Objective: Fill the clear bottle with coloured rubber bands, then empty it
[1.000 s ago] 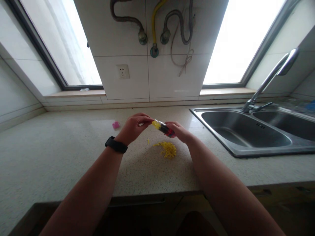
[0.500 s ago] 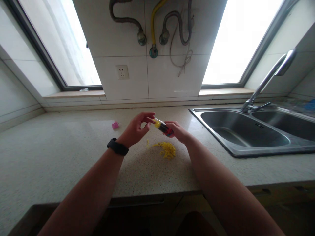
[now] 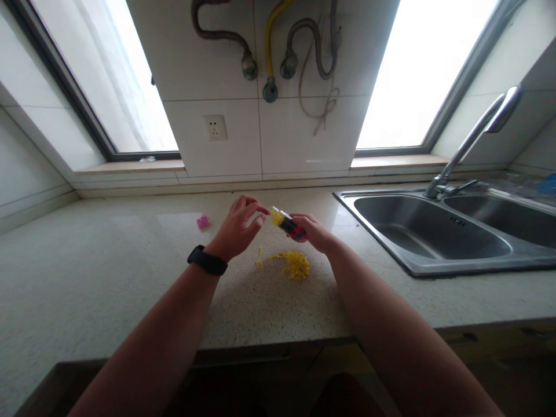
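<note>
One tube (image 3: 284, 224), its print too small to read, slants between two hands: the right hand (image 3: 316, 233) grips it; its yellow-filled clear end is just beside the loosely parted fingers of the left hand (image 3: 238, 230). Nearer on the counter (image 3: 130, 284): one yellow pile (image 3: 297, 265), two stray bits (image 3: 259, 264). Farther left: one pink piece (image 3: 202, 222).

R hand (image 3: 313, 231) holds tilted container (image 3: 286, 223); L hand (image 3: 238, 227) nr its end; yellow pile (image 3: 297, 266) on ctr (image 3: 87, 278).
</note>
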The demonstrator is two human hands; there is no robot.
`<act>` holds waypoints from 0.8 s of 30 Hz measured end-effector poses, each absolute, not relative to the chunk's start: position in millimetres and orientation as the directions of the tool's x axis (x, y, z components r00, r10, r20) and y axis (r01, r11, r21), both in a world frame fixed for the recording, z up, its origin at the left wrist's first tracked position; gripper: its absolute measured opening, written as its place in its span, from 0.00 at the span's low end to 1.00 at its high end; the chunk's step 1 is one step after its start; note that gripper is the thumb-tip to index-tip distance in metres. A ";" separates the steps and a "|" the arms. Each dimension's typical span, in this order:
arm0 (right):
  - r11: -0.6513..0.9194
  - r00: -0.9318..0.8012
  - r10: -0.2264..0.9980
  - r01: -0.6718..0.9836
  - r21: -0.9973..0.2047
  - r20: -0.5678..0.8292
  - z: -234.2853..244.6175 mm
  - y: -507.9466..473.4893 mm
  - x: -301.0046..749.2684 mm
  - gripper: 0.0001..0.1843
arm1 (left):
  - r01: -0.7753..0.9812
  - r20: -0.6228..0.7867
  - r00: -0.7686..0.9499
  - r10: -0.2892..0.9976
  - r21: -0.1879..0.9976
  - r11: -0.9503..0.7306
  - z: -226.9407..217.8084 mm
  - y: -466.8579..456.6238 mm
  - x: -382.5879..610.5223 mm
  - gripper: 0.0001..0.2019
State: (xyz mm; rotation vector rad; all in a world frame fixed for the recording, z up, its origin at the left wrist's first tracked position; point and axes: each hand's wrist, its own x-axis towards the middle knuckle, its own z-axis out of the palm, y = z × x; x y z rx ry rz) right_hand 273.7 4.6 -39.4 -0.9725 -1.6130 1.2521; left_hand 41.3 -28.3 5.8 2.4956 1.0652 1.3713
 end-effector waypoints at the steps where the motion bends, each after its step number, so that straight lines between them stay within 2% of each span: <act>1: 0.199 -0.339 0.926 0.072 -0.977 0.163 -39.7 4.7 273.8 0.16 | 0.545 0.691 0.376 0.618 0.374 -0.750 5.8 -29.2 41.5 0.10; 5: 0.220 -0.367 0.914 0.085 -0.972 0.175 -39.5 3.6 273.5 0.17 | 0.545 0.647 0.455 0.612 0.341 -0.766 4.6 -29.8 41.5 0.14; 13: 0.198 -0.398 0.907 0.120 -0.973 0.136 -37.5 -2.2 267.7 0.16 | 0.521 0.568 0.524 0.635 0.376 -0.766 4.4 -27.4 40.5 0.19; 20: 0.193 -0.385 0.912 0.107 -0.975 0.139 -38.1 0.6 269.0 0.17 | 0.497 0.700 0.362 0.616 0.415 -0.763 6.5 -31.0 40.2 0.19; 24: 0.189 -0.398 0.907 0.093 -0.978 0.137 -38.8 1.2 269.6 0.17 | 0.467 0.708 0.333 0.623 0.450 -0.761 6.6 -32.3 41.0 0.19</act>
